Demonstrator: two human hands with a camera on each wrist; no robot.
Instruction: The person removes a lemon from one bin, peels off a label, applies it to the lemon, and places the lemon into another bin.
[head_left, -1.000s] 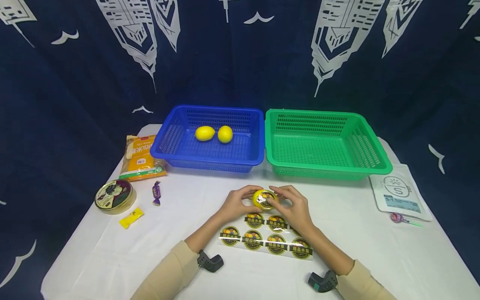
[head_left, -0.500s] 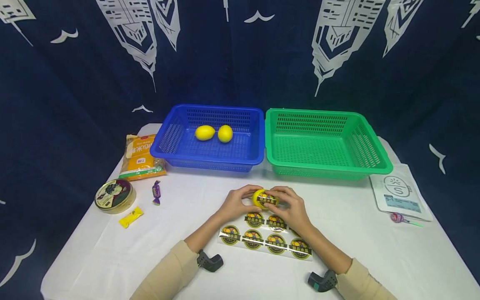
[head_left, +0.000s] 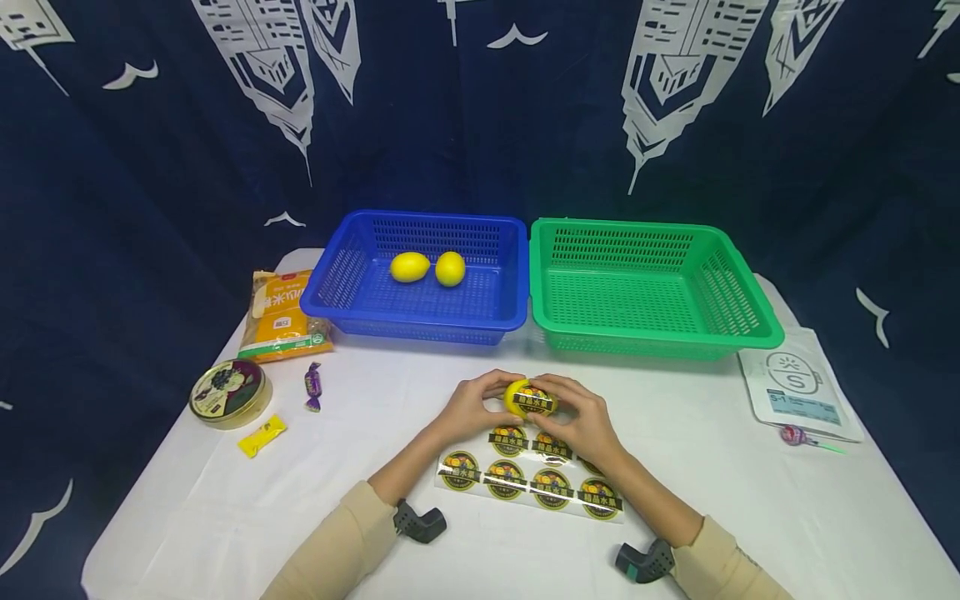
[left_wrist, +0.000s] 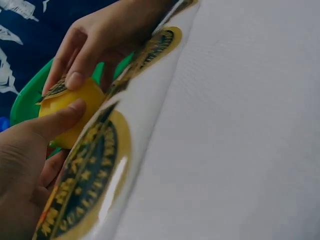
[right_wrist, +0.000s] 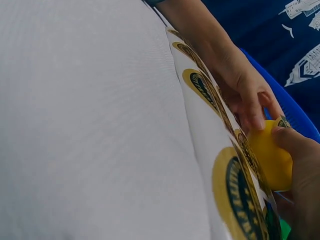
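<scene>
1. My left hand point(head_left: 474, 402) is curled round one end of a smooth yellow oval lemon point(head_left: 511, 402), I think to steady it.
2. My right hand point(head_left: 588, 417) clasps the other end, likely pressing down the round black-and-gold glossy sticker point(head_left: 535, 402).
3. The lemon sits by the far edge of a shiny white sheet of matching stickers point(head_left: 528, 473), probably for short reach.
4. A blue plastic lattice basket point(head_left: 412, 322) holds two unlabelled-looking yellow lemons point(head_left: 409, 267); a green plastic lattice basket point(head_left: 622, 300) stands just beside it.

Dark blue cloth backdrop point(head_left: 480, 133), printed with white tower-like buildings point(head_left: 671, 79), spires downward, and curved bird-like marks point(head_left: 516, 32); it lies behind and beside a white tabletop point(head_left: 187, 500) with rounded far corners.
</scene>
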